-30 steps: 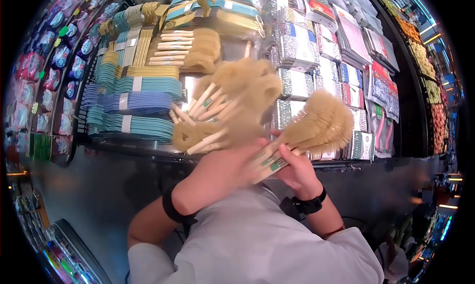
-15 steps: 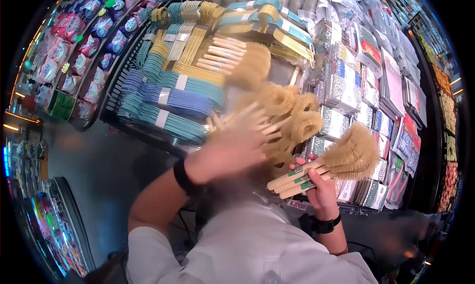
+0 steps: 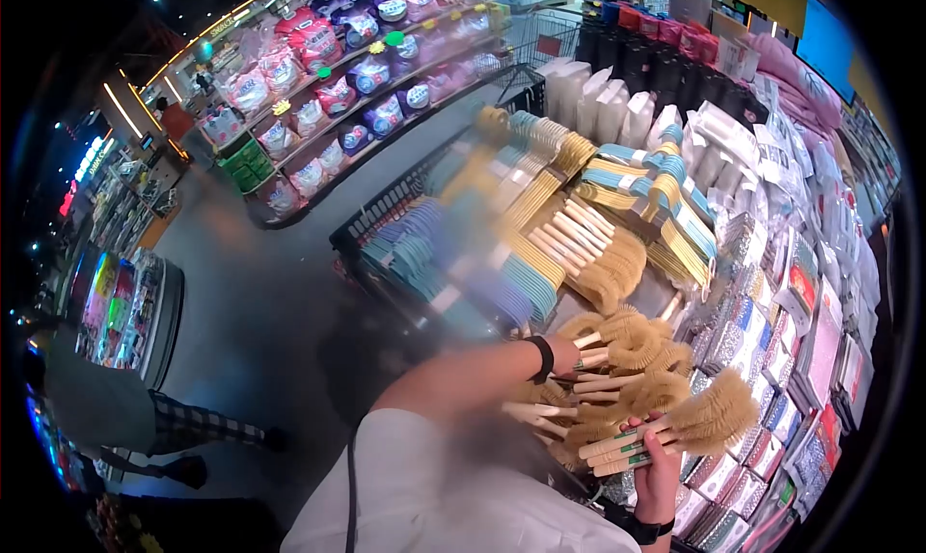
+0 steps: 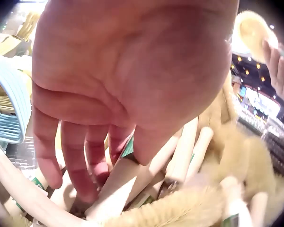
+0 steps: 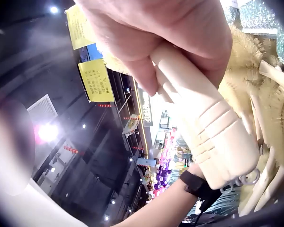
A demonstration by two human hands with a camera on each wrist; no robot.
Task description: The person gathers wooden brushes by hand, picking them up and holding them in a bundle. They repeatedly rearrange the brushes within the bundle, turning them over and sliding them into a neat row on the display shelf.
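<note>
In the head view my right hand [image 3: 658, 466] grips a bunch of brushes with curved tan bristle heads [image 3: 719, 413] and pale wooden handles [image 3: 617, 450] with green labels. Up close in the right wrist view, the handle butts [image 5: 227, 146] poke out below the fingers, small metal rings at their ends. My left hand [image 3: 566, 354] is down among a loose pile of the same brushes [image 3: 637, 341]. In the left wrist view, thumb and forefinger of that hand [image 4: 128, 71] pinch one brush by its handle [image 4: 114, 182], the other fingers pointing down beside it.
A row of brushes [image 3: 571, 237] lies behind the pile. Bundled blue, yellow and teal hangers [image 3: 521, 283] fill the black basket [image 3: 371, 220] on the left. Packaged goods [image 3: 743, 312] are stacked to the right. A person in checked trousers [image 3: 207, 423] stands at far left.
The head view has swung left. My left hand has gone deeper into the pile and now pinches a handle. My right hand keeps its bunch of brushes throughout.
</note>
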